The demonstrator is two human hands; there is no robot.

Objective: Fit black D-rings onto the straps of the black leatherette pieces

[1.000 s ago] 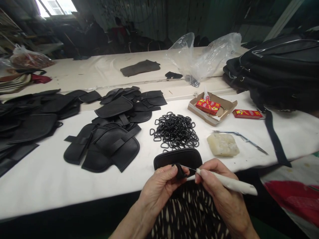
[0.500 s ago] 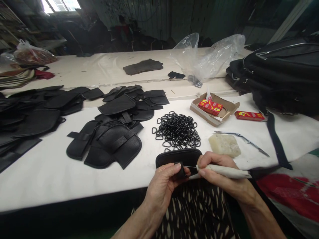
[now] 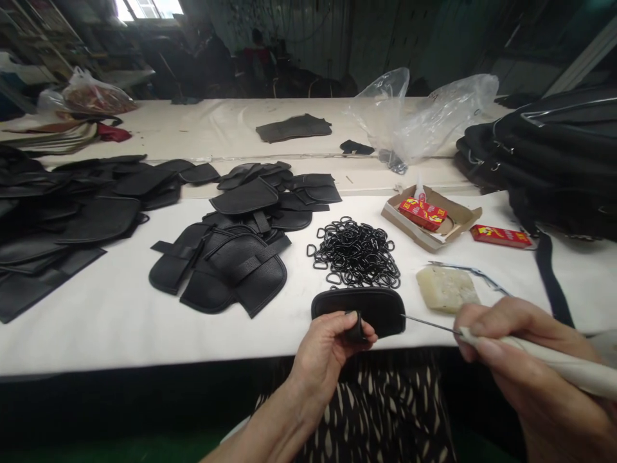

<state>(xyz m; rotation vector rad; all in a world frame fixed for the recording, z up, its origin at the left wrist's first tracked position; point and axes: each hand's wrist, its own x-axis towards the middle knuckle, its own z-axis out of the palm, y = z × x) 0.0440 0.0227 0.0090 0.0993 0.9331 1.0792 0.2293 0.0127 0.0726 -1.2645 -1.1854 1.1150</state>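
Note:
My left hand [image 3: 332, 344] pinches the folded strap of a black leather flap [image 3: 380, 308] at the table's front edge. The flap has a rounded, piped border. In my right hand [image 3: 511, 347] is an awl [image 3: 554, 360] with a white wrapped handle. Its long thin steel points left, the tip close to the flap's right side; whether it touches I cannot tell. Just beyond the flap lies a heap of black D-rings [image 3: 357, 254]. A yellowish block of wax [image 3: 446, 289] sits near my right hand, with metal tweezer-like arms [image 3: 475, 270] behind it.
Black leather pieces [image 3: 241, 263] lie in piles at left. A cardboard tray [image 3: 434, 238] holds a red box and a small white-tipped bottle; another red box [image 3: 501, 236] is beside it. A black bag [image 3: 554, 148] stands at right with a hanging strap. Clear plastic bags [image 3: 429, 122] lie behind.
My right hand has drawn the awl away from the strap, to the right and nearer the camera. My left hand still holds the strap. The view has shifted slightly left.

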